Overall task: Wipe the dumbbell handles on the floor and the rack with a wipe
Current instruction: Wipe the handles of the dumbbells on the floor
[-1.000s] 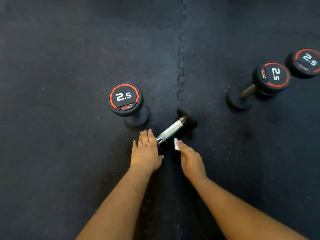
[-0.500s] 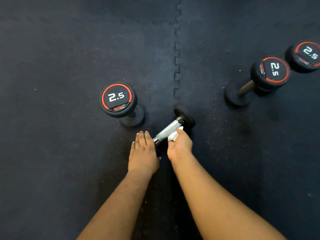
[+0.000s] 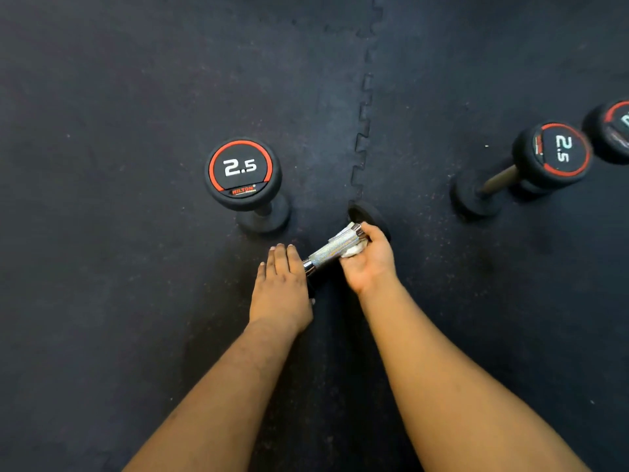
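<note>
Head view: your left hand (image 3: 280, 287) lies flat, fingers straight, on the near end of the dumbbell (image 3: 335, 248) on the floor mat (image 3: 136, 301), likely to steady it; your right hand (image 3: 369, 262) curls the wipe (image 3: 355, 249) around its handle.

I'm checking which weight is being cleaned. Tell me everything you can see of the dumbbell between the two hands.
The small dumbbell with a knurled chrome handle and black round ends lies on the dark rubber floor mat, angled away to the right. Its far end shows beyond the right hand, which wraps the crumpled white wipe around the handle's far part. The left hand rests flat over the near end, hiding it. No weight marking is visible.
</note>
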{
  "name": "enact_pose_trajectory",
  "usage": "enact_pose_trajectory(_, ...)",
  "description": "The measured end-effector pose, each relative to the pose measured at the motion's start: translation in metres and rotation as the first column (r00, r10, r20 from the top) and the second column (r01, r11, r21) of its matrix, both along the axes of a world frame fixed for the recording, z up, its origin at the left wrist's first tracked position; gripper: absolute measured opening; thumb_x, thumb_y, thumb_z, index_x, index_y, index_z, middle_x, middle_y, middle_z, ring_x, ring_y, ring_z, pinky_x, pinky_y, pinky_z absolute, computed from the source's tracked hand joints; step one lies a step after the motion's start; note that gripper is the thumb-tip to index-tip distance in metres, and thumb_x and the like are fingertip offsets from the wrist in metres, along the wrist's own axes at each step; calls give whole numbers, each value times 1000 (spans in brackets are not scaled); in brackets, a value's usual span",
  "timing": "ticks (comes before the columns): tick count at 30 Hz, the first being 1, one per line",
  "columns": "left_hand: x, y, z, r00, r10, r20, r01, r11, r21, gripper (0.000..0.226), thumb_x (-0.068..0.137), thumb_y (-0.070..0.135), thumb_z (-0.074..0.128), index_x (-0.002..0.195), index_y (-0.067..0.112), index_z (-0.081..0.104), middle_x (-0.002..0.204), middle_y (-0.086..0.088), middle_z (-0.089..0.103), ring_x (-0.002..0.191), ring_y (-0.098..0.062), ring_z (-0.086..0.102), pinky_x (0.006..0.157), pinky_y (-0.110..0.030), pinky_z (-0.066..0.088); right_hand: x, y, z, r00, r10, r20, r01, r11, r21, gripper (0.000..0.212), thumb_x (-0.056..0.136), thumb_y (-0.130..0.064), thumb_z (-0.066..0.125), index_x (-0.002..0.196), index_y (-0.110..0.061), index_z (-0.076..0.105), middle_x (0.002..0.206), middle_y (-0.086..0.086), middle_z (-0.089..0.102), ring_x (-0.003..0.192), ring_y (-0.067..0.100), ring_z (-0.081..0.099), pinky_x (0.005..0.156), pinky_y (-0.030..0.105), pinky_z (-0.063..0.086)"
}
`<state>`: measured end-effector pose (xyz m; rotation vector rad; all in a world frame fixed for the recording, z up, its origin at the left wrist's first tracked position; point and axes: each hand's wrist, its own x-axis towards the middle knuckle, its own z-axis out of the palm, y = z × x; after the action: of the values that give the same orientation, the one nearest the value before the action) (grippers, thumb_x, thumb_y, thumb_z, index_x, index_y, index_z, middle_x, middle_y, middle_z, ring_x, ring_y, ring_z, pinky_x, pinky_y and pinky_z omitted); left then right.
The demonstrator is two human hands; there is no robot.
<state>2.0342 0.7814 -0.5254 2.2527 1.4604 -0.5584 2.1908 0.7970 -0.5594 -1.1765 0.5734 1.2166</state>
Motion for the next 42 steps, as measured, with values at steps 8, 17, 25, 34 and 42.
enact_pose_trajectory(8,-1,-1,-1,1000,-14,4,14,1000,-7,111,92,47,67,157,-2,-8,166,-24,-1,156,-36,-1,127,-46,11,-11,-4,8,992,99,80,-94,993,-70,11,91,-15,64,100,-8,64,98,11,66,96,27,65,97,41,52)
enact_pose_trajectory(17,-1,1,-1,1000,-21,8,21,999,-27,110,92,46,67,158,-1,-8,167,-24,-1,156,-36,-1,127,-47,11,-13,-10,3,998,-9,61,11,1000,-25,26,92,-23,63,115,-10,65,113,10,68,112,26,63,109,43,44)
enact_pose_trajectory(25,-1,3,-2,1000,-6,16,7,999,-33,109,93,44,66,158,0,-10,167,-25,-4,156,-36,-4,127,-48,10,-29,-11,0,984,167,58,-162,984,-69,20,96,-23,61,111,-10,64,104,12,69,97,26,66,83,35,52)
enact_pose_trajectory(34,-2,4,-4,1000,1,29,0,999,-35,113,91,45,70,158,0,-9,167,-24,-1,157,-35,-2,127,-47,10,-23,5,1,979,199,38,-195,976,-101,14,96,-20,62,94,-7,59,81,10,60,75,25,61,82,42,53)
enact_pose_trajectory(42,-4,5,-2,1000,-1,23,2,999,-38,112,91,45,69,158,1,-8,167,-23,0,157,-35,-2,127,-48,11,-33,-2,0,985,169,40,-165,983,-76,18,95,-19,63,108,-7,61,94,11,63,89,25,63,98,41,48)
